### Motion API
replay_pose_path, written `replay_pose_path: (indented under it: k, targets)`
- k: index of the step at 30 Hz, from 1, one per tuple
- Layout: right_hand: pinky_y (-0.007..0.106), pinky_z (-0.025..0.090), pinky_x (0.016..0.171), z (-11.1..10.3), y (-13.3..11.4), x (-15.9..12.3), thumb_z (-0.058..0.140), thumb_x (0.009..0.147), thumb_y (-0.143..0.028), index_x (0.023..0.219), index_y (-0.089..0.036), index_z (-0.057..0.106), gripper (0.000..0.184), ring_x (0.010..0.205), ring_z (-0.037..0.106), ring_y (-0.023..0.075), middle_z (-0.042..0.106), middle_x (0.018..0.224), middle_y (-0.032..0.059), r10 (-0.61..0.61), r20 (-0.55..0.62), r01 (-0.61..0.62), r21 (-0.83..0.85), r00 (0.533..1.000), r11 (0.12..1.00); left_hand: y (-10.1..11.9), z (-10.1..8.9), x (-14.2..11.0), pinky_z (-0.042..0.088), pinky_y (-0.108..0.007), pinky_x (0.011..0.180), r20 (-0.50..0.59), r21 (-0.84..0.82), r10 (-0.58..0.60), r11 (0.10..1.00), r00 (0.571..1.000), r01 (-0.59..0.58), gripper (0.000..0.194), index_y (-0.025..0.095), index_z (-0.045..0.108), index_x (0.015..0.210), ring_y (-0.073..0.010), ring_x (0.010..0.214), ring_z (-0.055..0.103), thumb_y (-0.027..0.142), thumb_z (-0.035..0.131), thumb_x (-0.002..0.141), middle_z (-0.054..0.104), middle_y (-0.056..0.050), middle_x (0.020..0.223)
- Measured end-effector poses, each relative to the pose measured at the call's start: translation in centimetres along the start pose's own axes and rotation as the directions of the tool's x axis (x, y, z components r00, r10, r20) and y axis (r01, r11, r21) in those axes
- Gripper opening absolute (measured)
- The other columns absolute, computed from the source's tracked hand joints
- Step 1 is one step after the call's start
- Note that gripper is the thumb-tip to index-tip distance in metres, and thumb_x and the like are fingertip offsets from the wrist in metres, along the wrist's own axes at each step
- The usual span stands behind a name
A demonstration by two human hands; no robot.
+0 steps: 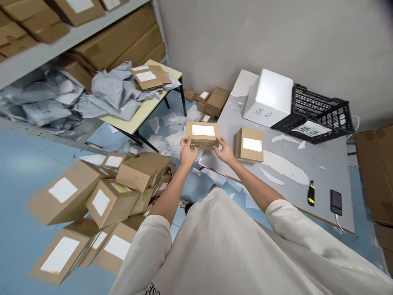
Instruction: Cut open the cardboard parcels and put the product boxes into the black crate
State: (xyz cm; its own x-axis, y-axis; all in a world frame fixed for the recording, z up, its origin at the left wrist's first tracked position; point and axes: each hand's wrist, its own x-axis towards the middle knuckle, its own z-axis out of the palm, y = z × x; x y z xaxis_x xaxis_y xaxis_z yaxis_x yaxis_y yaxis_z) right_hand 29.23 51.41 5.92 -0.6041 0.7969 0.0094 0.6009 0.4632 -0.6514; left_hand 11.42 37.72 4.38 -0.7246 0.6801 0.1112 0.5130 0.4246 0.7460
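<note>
1. Left hand (pixel 188 152) and right hand (pixel 224 151), mid-frame: fingers holding one cardboard box (pixel 202 139) between them, one hand at each near corner, thumbs on the near side
2. Held box sits at centre of frame, white label (pixel 203 130) facing up, over the left edge of the grey worktop (pixel 288 192) as seen from here; can't tell if its underside touches anything
3. Second box (pixel 249 145) stands on the grey worktop just right of the right hand, labelled, no hand on it
4. Progress, my read: held box is picked up and labelled, looks closed, not yet released; handling of this one is partway
5. Left over, as far as I can judge: pile of labelled boxes (pixel 113 200) on the floor, lower left, untouched; can't tell if they're finished or waiting
6. Upper left: grey bags (pixel 107 88) heaped on a pale yellow worktop (pixel 139 119), also untouched
7. Right side of grey worktop: white container (pixel 270 98) and black crate (pixel 322 114) at the back, cutter (pixel 311 194) and phone (pixel 335 201) nearer, none in hand
8. Paper scraps (pixel 172 139) litter the floor beyond the held box, no cleanup visible
</note>
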Motion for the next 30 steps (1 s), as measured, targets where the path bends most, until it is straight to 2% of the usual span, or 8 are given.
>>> replay_pose_path:
  k: [4,8,12,16,20,23,26,30]
  targets:
    - [0.055,0.037,0.121,-3.1,5.8,-0.7,0.056,0.094,-0.042,0.151,-0.018,0.056,0.062,0.146,0.044,0.0357,0.048,0.159,0.0143,0.024,0.000,-0.024,-0.065,1.000,0.998,2.0,5.6,-0.6,0.044,-0.041,0.122,0.094,-0.012,0.020,1.000,0.995,-0.019,0.065,0.020,0.055,0.149,-0.0294,0.137,0.055,0.019,0.061,0.084,0.045,-0.015,0.149]
    - [0.064,0.036,0.114,-4.7,9.7,-2.1,0.052,0.095,-0.038,0.146,-0.018,0.059,0.055,0.139,0.046,0.0415,0.050,0.155,0.0191,-0.012,0.047,0.022,-0.206,0.999,0.978,2.2,9.6,-2.2,0.042,-0.042,0.123,0.214,0.016,0.004,1.000,0.977,-0.007,0.065,0.020,0.056,0.148,-0.0299,0.141,0.052,0.020,0.062,0.084,0.048,-0.015,0.150]
    - [0.068,0.030,0.112,-5.2,11.5,-3.5,0.054,0.093,-0.031,0.123,-0.020,0.071,0.036,0.141,0.039,0.0442,0.049,0.155,0.0194,-0.042,0.150,0.093,-0.351,0.988,0.932,1.8,12.3,-3.9,0.042,-0.047,0.123,0.351,0.050,-0.009,0.999,0.936,-0.009,0.065,0.020,0.056,0.147,-0.0328,0.146,0.048,0.021,0.063,0.083,0.048,-0.015,0.156]
    - [0.065,0.029,0.112,-5.0,11.5,-3.8,0.052,0.094,-0.029,0.127,-0.022,0.068,0.037,0.136,0.043,0.0401,0.056,0.148,0.0176,-0.054,0.241,0.142,-0.368,0.969,0.919,1.8,13.6,-4.4,0.040,-0.051,0.124,0.449,0.036,-0.031,0.999,0.893,0.017,0.071,0.026,0.053,0.151,-0.0348,0.151,0.041,0.023,0.065,0.081,0.038,-0.011,0.167]
    - [0.059,0.029,0.115,-5.0,10.8,-3.2,0.048,0.097,-0.032,0.137,-0.021,0.061,0.044,0.139,0.042,0.0372,0.053,0.152,0.0168,-0.035,0.312,0.163,-0.392,0.949,0.905,2.4,13.5,-3.9,0.029,-0.049,0.129,0.537,0.032,-0.031,0.999,0.843,0.016,0.077,0.024,0.047,0.156,-0.0331,0.158,0.027,0.023,0.066,0.081,0.031,-0.009,0.170]
    - [0.056,0.029,0.115,-4.7,9.4,-2.8,0.045,0.098,-0.033,0.141,-0.020,0.059,0.046,0.142,0.039,0.0362,0.048,0.157,0.0166,-0.046,0.339,0.193,-0.415,0.940,0.889,2.4,12.3,-3.7,0.024,-0.047,0.131,0.518,0.038,-0.035,0.999,0.854,0.017,0.079,0.020,0.041,0.159,-0.0326,0.161,0.020,0.024,0.066,0.085,0.025,-0.010,0.172]
    - [0.054,0.031,0.114,-3.3,7.2,-2.2,0.045,0.098,-0.032,0.143,-0.020,0.058,0.048,0.142,0.040,0.0360,0.048,0.157,0.0163,-0.090,0.362,0.243,-0.402,0.928,0.883,1.1,9.8,-3.9,0.025,-0.048,0.130,0.463,0.049,-0.060,0.998,0.884,0.042,0.077,0.020,0.039,0.160,-0.0340,0.160,0.021,0.025,0.063,0.087,0.020,-0.011,0.174]
    - [0.054,0.031,0.115,0.8,2.6,-1.3,0.046,0.099,-0.034,0.148,-0.019,0.055,0.052,0.143,0.039,0.0365,0.046,0.159,0.0163,-0.163,0.425,0.332,-0.361,0.890,0.871,-3.0,4.6,-4.7,0.026,-0.050,0.129,0.352,0.061,-0.124,0.992,0.928,0.110,0.076,0.023,0.040,0.159,-0.0338,0.160,0.022,0.026,0.063,0.088,0.023,-0.010,0.173]
